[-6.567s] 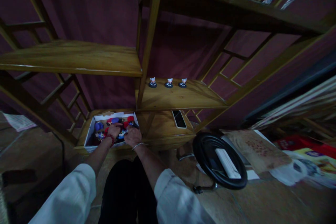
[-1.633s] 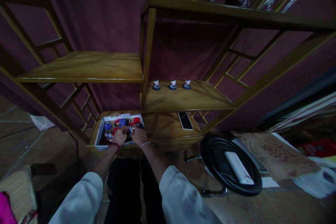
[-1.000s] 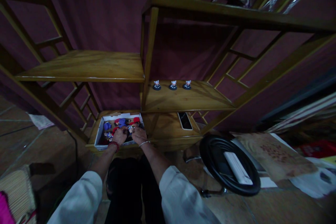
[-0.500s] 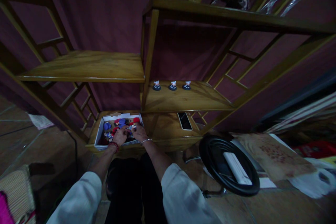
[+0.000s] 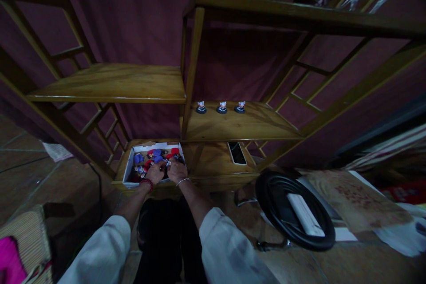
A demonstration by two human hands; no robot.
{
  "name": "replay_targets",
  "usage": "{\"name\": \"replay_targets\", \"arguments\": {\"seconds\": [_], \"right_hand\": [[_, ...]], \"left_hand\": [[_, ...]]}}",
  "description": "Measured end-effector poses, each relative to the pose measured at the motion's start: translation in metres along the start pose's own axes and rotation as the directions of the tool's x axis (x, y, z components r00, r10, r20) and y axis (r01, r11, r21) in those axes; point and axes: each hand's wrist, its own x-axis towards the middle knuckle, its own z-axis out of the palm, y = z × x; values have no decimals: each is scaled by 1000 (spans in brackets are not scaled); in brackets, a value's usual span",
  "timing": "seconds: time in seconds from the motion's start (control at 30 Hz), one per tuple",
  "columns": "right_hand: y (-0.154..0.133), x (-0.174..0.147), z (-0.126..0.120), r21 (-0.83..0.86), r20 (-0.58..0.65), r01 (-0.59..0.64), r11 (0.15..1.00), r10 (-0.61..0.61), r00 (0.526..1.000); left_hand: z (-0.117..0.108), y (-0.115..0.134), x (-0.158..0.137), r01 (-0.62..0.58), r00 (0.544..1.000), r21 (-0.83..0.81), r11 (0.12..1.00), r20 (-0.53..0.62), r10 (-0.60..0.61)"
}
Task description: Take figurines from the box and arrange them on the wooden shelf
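Observation:
A white cardboard box (image 5: 127,169) stands on the low left shelf, holding several small red, blue and white figurines (image 5: 139,158). My left hand (image 5: 155,173), with a red bead bracelet at the wrist, is over the box with its fingers curled together. Close beside it, my right hand (image 5: 177,171), a pale bracelet on its wrist, is bent in the same way among the pieces. Both sets of fingertips nearly meet; what they grip is too small and dark to make out.
Three small white figurines on dark bases (image 5: 222,108) stand in a row on the middle shelf (image 5: 239,126). Below lies a phone (image 5: 237,153). A black round stool (image 5: 329,230) with a long white box (image 5: 305,215) on it is at my right. A woven seat (image 5: 26,235) is at the lower left.
Both hands stay in the box; the right hand has turned slightly and drawn closer to the left. The view has shifted a little.

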Motion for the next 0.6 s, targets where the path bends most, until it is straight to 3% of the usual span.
{"name": "replay_targets", "arguments": {"seconds": [0.33, 0.6], "right_hand": [[0, 1, 0, 18, -5, -4, 1000, 4, 1000], [3, 3, 3, 7, -14, 15, 1000, -15, 1000]], "left_hand": [[-13, 2, 4, -2, 999, 78, 997, 41, -1], [-40, -27, 2, 61, 997, 227, 972, 22, -67]]}}
